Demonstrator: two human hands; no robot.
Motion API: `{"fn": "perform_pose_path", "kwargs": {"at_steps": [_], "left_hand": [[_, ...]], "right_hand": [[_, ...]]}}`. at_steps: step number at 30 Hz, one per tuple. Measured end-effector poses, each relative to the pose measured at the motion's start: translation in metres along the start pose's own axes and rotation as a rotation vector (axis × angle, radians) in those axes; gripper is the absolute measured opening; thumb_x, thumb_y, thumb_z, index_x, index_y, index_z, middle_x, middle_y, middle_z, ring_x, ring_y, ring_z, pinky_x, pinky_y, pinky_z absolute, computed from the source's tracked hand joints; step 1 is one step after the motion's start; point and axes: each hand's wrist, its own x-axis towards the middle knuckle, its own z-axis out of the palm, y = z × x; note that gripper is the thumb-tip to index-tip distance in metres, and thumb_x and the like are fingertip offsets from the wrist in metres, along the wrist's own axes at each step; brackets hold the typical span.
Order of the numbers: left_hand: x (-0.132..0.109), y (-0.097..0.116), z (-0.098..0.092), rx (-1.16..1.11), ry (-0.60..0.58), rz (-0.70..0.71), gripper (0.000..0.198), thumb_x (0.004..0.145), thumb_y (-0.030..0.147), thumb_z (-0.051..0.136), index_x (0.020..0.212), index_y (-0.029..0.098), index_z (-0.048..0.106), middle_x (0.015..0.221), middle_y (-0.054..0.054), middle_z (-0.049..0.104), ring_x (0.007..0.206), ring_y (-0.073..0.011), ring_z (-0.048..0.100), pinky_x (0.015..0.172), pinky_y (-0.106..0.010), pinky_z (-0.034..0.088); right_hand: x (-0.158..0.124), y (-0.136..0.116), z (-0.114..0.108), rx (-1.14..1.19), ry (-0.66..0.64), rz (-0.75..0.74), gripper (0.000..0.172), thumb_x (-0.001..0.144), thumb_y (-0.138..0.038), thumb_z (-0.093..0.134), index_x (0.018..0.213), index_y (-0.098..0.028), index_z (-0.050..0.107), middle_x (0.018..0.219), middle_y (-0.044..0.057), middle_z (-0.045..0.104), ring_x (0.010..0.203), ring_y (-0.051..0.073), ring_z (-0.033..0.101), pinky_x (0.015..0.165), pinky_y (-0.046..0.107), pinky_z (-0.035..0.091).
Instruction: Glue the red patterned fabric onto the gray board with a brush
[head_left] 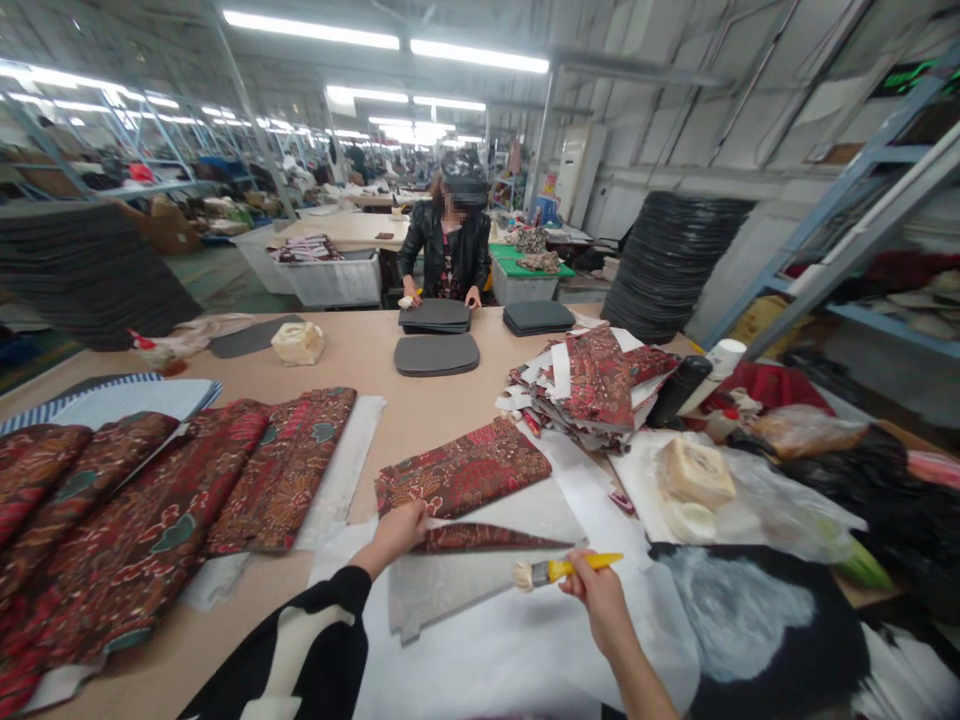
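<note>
My left hand (399, 532) pinches the left end of a red-brown patterned fabric piece (469, 470), part of which is lifted or folded so a narrow strip of the pattern shows along its near edge. Beneath lies a grey backing piece (446, 590), pale side up, on a white sheet (480, 665). In my right hand (598, 592) is a paintbrush (556, 571) with a yellow handle. Its pale bristles point left, over the right part of the grey piece. Whether the bristles touch it I cannot tell.
Patterned fabric stacks (277, 470) lie left; a heap of patterned pieces (592, 385) sits right. A black board smeared white (750, 610) and a cream block (694, 470) are at right. Across the table (352, 335), a co-worker (446, 240) handles dark grey panels (435, 315).
</note>
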Motion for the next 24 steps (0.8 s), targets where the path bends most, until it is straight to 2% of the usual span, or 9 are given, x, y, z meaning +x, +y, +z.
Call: {"fn": "perform_pose_path", "kwargs": {"at_steps": [2,5,9,12,14,17,19,23,24], "left_hand": [[0.016,-0.009,-0.005,-0.032,0.088,-0.092,0.033,0.085,0.03,0.026,0.097,0.02,0.055,0.1,-0.008,0.067,0.09,-0.0174,0.061,0.073,-0.027,0.042],[0.032,-0.025,-0.005,-0.076,0.146,-0.207,0.033,0.086,0.031,0.026,0.095,0.02,0.055,0.096,-0.008,0.068,0.086,-0.0175,0.062,0.069,-0.026,0.042],[0.038,-0.042,0.001,-0.13,0.184,-0.242,0.031,0.085,0.031,0.03,0.09,0.019,0.058,0.091,-0.006,0.069,0.083,-0.0167,0.063,0.067,-0.025,0.043],[0.031,-0.048,0.003,-0.143,0.265,-0.259,0.039,0.087,0.03,0.023,0.103,0.016,0.056,0.1,-0.011,0.066,0.092,-0.0197,0.061,0.075,-0.029,0.045],[0.019,-0.05,0.008,-0.113,0.394,-0.247,0.042,0.087,0.03,0.022,0.109,0.013,0.053,0.107,-0.014,0.063,0.099,-0.0223,0.058,0.083,-0.034,0.044],[-0.005,-0.049,0.034,-0.037,0.576,-0.039,0.037,0.085,0.033,0.031,0.107,0.016,0.055,0.112,-0.011,0.062,0.106,-0.0223,0.055,0.092,-0.036,0.042],[-0.022,-0.044,0.064,-0.004,0.571,0.154,0.032,0.084,0.033,0.038,0.104,0.019,0.059,0.111,-0.008,0.064,0.107,-0.0203,0.056,0.091,-0.035,0.044],[-0.047,-0.034,0.127,0.075,0.511,0.397,0.031,0.078,0.035,0.047,0.104,0.026,0.062,0.111,-0.004,0.066,0.105,-0.0206,0.059,0.091,-0.038,0.047],[-0.051,-0.034,0.139,0.094,0.481,0.425,0.032,0.076,0.036,0.048,0.103,0.028,0.063,0.112,-0.003,0.066,0.105,-0.0219,0.059,0.09,-0.04,0.048]], "right_hand": [[-0.004,0.006,0.012,-0.002,-0.018,0.022,0.033,0.063,-0.047,0.063,0.058,-0.021,0.044,0.038,-0.011,0.03,0.04,0.009,0.035,0.051,0.027,0.044],[-0.018,0.019,0.04,-0.139,-0.093,-0.031,0.027,0.066,-0.046,0.057,0.071,-0.02,0.05,0.04,-0.009,0.037,0.041,0.011,0.04,0.049,0.026,0.042],[-0.037,0.039,0.08,-0.439,-0.331,-0.167,0.018,0.07,-0.031,0.05,0.082,-0.02,0.057,0.054,-0.005,0.052,0.051,0.012,0.052,0.053,0.023,0.041],[-0.025,0.04,0.072,-0.668,-0.376,-0.248,0.015,0.07,-0.023,0.048,0.08,-0.021,0.06,0.061,-0.003,0.057,0.058,0.012,0.054,0.057,0.021,0.041],[-0.005,0.029,0.043,-0.777,-0.217,-0.247,0.015,0.073,-0.024,0.046,0.079,-0.02,0.059,0.061,-0.002,0.057,0.058,0.013,0.054,0.056,0.022,0.039],[0.02,0.004,0.002,-0.951,0.11,-0.245,0.019,0.079,-0.028,0.041,0.082,-0.019,0.058,0.059,0.0,0.057,0.058,0.016,0.055,0.056,0.024,0.038],[0.021,-0.004,-0.003,-1.017,0.177,-0.284,0.022,0.081,-0.03,0.04,0.085,-0.019,0.059,0.061,0.001,0.059,0.06,0.016,0.056,0.057,0.024,0.038],[0.0,0.009,0.032,-0.919,-0.162,-0.38,0.014,0.076,-0.027,0.049,0.082,-0.022,0.061,0.07,-0.001,0.064,0.064,0.013,0.058,0.059,0.02,0.039],[0.0,0.012,0.037,-0.921,-0.194,-0.365,0.013,0.074,-0.026,0.052,0.081,-0.023,0.062,0.068,-0.002,0.064,0.063,0.012,0.058,0.058,0.019,0.038]]}}
